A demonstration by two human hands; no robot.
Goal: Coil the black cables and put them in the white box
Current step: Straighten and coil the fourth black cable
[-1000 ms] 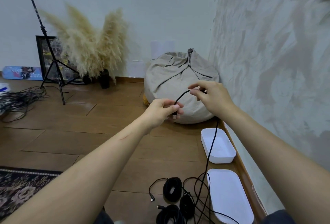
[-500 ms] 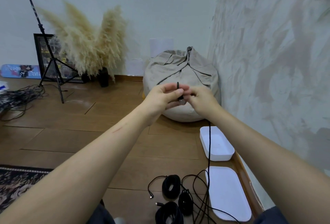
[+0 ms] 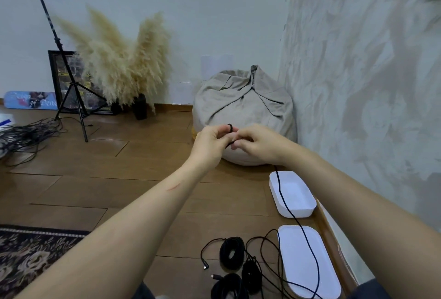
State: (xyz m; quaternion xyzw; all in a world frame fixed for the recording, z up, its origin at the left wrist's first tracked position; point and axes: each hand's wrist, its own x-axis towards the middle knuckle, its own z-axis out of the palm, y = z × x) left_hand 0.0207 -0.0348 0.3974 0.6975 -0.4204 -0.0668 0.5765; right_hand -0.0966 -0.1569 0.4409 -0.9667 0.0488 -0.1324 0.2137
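Observation:
My left hand (image 3: 210, 142) and my right hand (image 3: 259, 143) meet in front of me at chest height, both pinching the end of a black cable (image 3: 282, 197). A small loop of it pokes up between my fingertips. The rest hangs down from my right hand, across the open white box (image 3: 299, 204) and its flat white lid (image 3: 310, 265) on the floor at right. Three coiled black cables (image 3: 232, 252) lie on the floor left of the lid, with loose ends trailing.
A beige bean bag (image 3: 243, 110) sits in the corner behind my hands. Pampas grass in a dark vase (image 3: 139, 108), a tripod stand (image 3: 71, 93) and a tangle of cables (image 3: 21, 135) are at the left. A patterned rug (image 3: 28, 255) lies lower left.
My hands came together from apart, and the cable end is now bent into a small loop between my fingertips. The view has tilted slightly.

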